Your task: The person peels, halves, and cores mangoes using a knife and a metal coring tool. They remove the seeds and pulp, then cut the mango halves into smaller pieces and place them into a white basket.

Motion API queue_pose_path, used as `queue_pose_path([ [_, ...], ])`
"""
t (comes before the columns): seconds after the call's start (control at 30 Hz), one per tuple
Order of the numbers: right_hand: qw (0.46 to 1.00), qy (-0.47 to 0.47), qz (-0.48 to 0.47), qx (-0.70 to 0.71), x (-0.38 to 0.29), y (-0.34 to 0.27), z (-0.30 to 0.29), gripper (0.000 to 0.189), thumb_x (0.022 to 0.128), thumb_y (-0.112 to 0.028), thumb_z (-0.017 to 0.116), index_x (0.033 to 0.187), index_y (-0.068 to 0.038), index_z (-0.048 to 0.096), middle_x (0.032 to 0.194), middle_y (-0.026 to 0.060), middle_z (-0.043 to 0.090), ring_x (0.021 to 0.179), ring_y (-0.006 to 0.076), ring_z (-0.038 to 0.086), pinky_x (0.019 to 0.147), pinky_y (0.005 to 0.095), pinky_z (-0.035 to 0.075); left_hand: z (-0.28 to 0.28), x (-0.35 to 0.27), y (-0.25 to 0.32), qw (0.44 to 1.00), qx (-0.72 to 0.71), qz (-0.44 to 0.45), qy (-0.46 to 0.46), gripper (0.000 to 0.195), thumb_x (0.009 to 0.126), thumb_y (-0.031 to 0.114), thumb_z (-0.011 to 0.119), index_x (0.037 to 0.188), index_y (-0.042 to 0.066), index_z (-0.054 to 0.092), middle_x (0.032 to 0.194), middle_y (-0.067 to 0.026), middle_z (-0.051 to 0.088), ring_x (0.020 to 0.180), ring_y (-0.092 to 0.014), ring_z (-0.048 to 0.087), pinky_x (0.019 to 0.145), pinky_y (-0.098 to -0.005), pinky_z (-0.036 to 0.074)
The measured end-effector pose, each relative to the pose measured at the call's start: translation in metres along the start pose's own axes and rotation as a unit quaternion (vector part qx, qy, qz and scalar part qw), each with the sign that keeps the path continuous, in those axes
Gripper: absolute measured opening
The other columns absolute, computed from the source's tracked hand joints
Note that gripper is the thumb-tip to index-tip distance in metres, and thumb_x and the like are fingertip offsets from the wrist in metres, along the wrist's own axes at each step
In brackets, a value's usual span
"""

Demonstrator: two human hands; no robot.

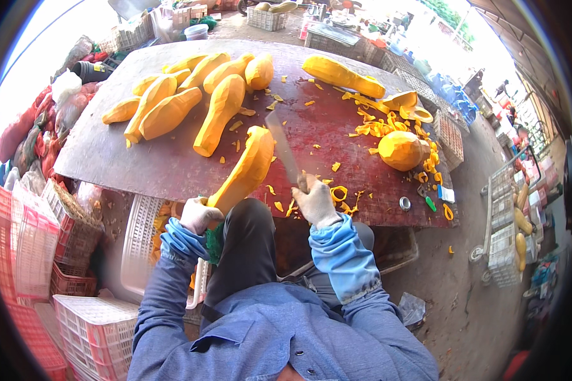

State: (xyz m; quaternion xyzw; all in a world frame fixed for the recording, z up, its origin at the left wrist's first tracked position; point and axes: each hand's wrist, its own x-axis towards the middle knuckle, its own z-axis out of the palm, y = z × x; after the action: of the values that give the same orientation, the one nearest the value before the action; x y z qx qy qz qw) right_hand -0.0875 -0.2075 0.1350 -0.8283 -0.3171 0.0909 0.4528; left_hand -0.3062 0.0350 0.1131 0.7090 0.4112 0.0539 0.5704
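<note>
My gloved left hand (198, 215) grips the near end of a peeled orange squash (248, 166), which slants up and away over the table's front edge. In my gloved right hand (315, 200) is the handle of a long knife (283, 145). Its blade points away from me, just right of the squash, and looks slightly blurred; whether it touches the squash I cannot tell. Several peeled squashes (171, 114) lie grouped on the far left of the table (305, 124). One more long squash (343, 75) rests at the back right.
Orange peelings (381, 125) and a cut squash piece (403, 150) lie at the right. Near the front right edge are a green-handled peeler (428, 200) and a metal ring-like object (404, 203). A white crate (138, 243) stands below left; a cart (503, 224) holds squashes at right.
</note>
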Motion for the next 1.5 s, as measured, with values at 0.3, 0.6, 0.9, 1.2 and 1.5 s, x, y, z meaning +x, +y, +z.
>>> queue_pose_path([
  [0.3,0.995,0.049,0.038,0.083,0.007,0.059,-0.008,0.027,0.09,-0.014,0.078,0.106,0.005,0.068,0.084,0.0137,0.071,0.075,0.0193,0.065,0.072,0.0363,0.054,-0.021,-0.017,0.004,0.999,0.052,0.011,0.011,0.048,0.063,0.005,0.085,0.109,-0.006,0.073,0.089,-0.0118,0.073,0.074,-0.021,0.072,0.07,-0.0323,0.059],
  [0.6,0.983,-0.034,-0.056,0.171,0.004,-0.011,-0.015,0.024,0.092,-0.004,0.077,0.112,0.004,0.066,0.08,-0.0013,0.058,0.073,0.0045,0.05,0.066,0.0233,0.046,-0.046,-0.042,-0.042,0.998,-0.037,0.013,0.044,0.055,0.06,0.009,0.085,0.112,-0.007,0.073,0.09,-0.0104,0.073,0.075,-0.018,0.069,0.073,-0.0313,0.056],
  [0.9,0.957,-0.168,-0.229,0.052,0.038,-0.106,0.119,0.02,0.09,-0.014,0.076,0.105,-0.003,0.071,0.082,0.0161,0.073,0.073,0.0274,0.074,0.069,0.0368,0.057,-0.137,-0.15,-0.1,0.984,-0.014,-0.045,0.169,0.064,0.056,0.009,0.085,0.117,-0.004,0.072,0.099,-0.0091,0.073,0.087,-0.022,0.068,0.087,-0.0313,0.054],
  [1.2,0.912,-0.186,-0.315,0.185,-0.004,-0.225,0.178,0.013,0.09,-0.007,0.076,0.096,-0.001,0.066,0.072,0.0105,0.063,0.064,0.0159,0.062,0.064,0.0317,0.053,-0.178,-0.213,-0.209,0.963,-0.053,-0.065,0.256,0.062,0.054,0.003,0.083,0.114,-0.009,0.071,0.102,-0.0117,0.072,0.089,-0.02,0.068,0.083,-0.0298,0.055],
  [1.5,0.889,-0.359,-0.233,-0.165,-0.006,-0.086,0.253,0.025,0.089,-0.022,0.07,0.11,-0.008,0.075,0.099,0.0202,0.076,0.095,0.0394,0.074,0.085,0.0467,0.058,-0.158,-0.238,-0.247,0.959,-0.14,-0.087,0.23,0.053,0.06,0.007,0.085,0.109,-0.007,0.074,0.091,-0.0099,0.074,0.078,-0.016,0.069,0.071,-0.0288,0.057],
])
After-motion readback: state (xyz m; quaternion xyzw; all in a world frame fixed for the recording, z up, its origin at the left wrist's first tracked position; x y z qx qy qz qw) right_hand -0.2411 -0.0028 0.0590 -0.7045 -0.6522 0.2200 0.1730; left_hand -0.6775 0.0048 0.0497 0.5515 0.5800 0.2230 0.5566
